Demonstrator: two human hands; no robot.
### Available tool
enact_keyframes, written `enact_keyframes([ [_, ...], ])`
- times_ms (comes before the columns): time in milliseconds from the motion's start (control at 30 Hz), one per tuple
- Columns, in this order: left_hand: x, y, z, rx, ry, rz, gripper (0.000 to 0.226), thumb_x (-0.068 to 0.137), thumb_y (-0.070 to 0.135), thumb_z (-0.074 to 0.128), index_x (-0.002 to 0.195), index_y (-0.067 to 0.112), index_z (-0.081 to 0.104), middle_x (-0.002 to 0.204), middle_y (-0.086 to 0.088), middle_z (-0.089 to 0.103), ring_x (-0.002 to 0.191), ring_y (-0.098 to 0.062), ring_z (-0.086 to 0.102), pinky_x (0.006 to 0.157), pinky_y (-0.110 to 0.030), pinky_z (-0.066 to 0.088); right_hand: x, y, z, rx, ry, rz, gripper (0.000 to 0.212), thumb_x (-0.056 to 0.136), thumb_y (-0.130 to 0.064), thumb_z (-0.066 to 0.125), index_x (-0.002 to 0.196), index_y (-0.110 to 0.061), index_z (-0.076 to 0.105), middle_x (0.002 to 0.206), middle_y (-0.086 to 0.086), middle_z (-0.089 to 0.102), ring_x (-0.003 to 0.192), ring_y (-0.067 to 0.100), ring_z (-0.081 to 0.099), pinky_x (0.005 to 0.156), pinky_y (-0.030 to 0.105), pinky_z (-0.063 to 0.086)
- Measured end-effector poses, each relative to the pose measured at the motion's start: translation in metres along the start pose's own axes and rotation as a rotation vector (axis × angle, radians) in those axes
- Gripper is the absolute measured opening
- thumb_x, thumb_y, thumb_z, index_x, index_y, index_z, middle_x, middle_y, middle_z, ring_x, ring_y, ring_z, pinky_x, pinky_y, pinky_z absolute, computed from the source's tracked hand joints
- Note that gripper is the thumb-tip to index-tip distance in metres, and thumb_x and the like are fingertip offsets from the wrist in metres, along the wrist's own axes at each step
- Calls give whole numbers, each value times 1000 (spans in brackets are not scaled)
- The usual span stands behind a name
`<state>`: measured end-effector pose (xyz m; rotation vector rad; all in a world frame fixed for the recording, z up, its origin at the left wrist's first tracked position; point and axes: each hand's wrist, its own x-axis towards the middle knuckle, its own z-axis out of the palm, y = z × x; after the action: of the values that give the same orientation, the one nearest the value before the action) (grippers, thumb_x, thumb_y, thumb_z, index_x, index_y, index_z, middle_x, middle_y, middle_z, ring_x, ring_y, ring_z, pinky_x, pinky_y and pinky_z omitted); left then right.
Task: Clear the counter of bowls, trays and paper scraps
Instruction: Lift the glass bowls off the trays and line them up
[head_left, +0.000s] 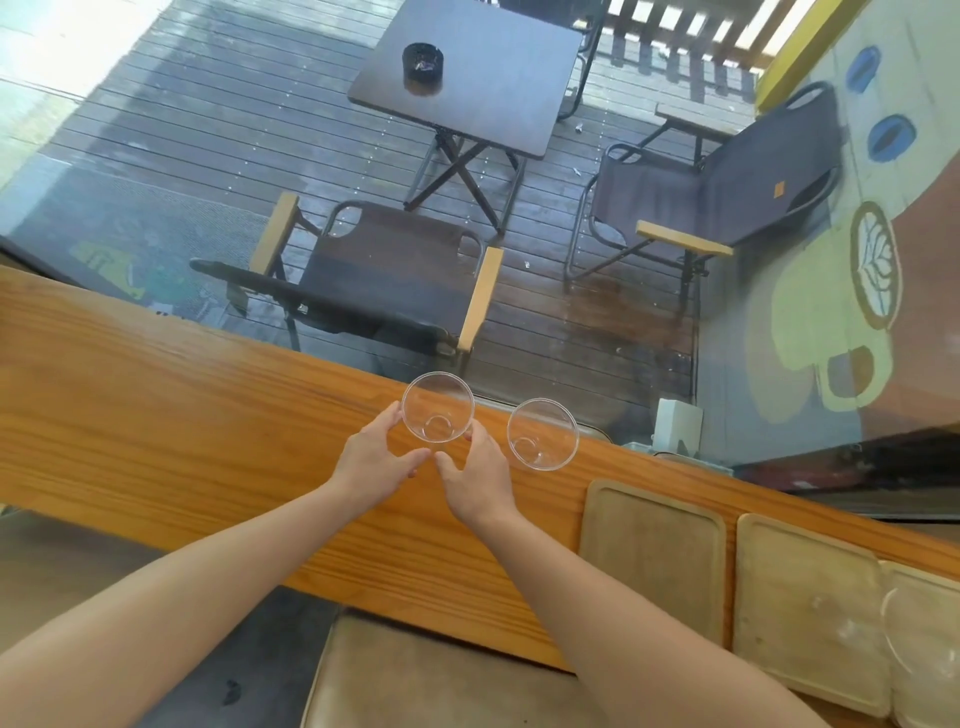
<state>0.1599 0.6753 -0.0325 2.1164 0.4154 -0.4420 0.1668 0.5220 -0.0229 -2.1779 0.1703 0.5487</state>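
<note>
Hands: my left hand (374, 460) and right hand (475, 475) both curl round a clear bowl (438, 407)
Edge: bowl at far edge of counter (156, 415), by the glass (649, 364)
Neighbor: second bowl (543, 434) just right, apart
Room: trays (654, 545) near right
Writing: chair tag (778, 189), can't read it

Left of the held bowl (438, 408) the bench (156, 415) lies open; right, another bowl (543, 434) and trays (654, 551) block, window (571, 312) behind.

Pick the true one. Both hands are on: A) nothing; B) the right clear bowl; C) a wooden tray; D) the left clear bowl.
D: the left hand and right hand cup the left clear bowl from either side; the right clear bowl stands untouched beside it.
</note>
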Motion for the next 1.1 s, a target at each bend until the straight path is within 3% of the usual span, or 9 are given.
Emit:
enact_keyframes([
  [133, -11, 4, 2, 3, 18, -88, 72, 86, 26, 77, 147, 19, 39, 136, -2, 56, 68, -13, 71, 54, -23, 54, -6, 4, -5, -46, -35, 27, 54, 94, -32, 60, 142, -13, 44, 133, 3, 56, 125, 21, 52, 96, 29, 42],
  [233, -26, 8, 11, 20, -6, -112, 64, 88, 28, 75, 142, 17, 43, 111, 3, 60, 68, -17, 69, 51, -24, 52, -18, 10, -15, -51, -57, 30, 43, 95, -34, 58, 133, -15, 54, 119, -1, 64, 111, 17, 58, 86, 26, 44],
  [367, -47, 20, 31, 71, -83, -68, 50, 89, 29, 74, 131, 21, 50, 99, 7, 61, 66, -16, 67, 48, -19, 49, -40, 29, -34, -96, -90, -26, 34, 95, -35, 55, 125, -19, 59, 104, -7, 63, 98, 14, 60, 83, 31, 53],
  [533, -70, 46, 69, 142, -183, 33, 36, 90, 30, 72, 122, 25, 57, 95, 8, 65, 60, -14, 66, 45, -16, 49, -70, 73, -71, -143, -34, -17, 34, 96, -37, 56, 127, -23, 55, 100, -10, 60, 91, 9, 58, 79, 29, 55],
  [800, -106, 116, 163, 188, -328, 153, 53, 88, 31, 73, 136, 30, 49, 102, 14, 63, 80, -12, 64, 65, -23, 53, -127, 166, -172, -129, 58, 160, 43, 96, -40, 53, 133, -18, 52, 109, -3, 61, 97, 13, 57, 85, 32, 52],
  [1100, -138, 187, 277, 318, -494, 288, 32, 89, 40, 69, 116, 34, 52, 105, 15, 61, 81, -10, 65, 67, -28, 55, -195, 265, -277, -43, 104, 371, 49, 95, -44, 50, 137, -19, 47, 104, -7, 59, 92, 13, 58, 81, 33, 53],
])
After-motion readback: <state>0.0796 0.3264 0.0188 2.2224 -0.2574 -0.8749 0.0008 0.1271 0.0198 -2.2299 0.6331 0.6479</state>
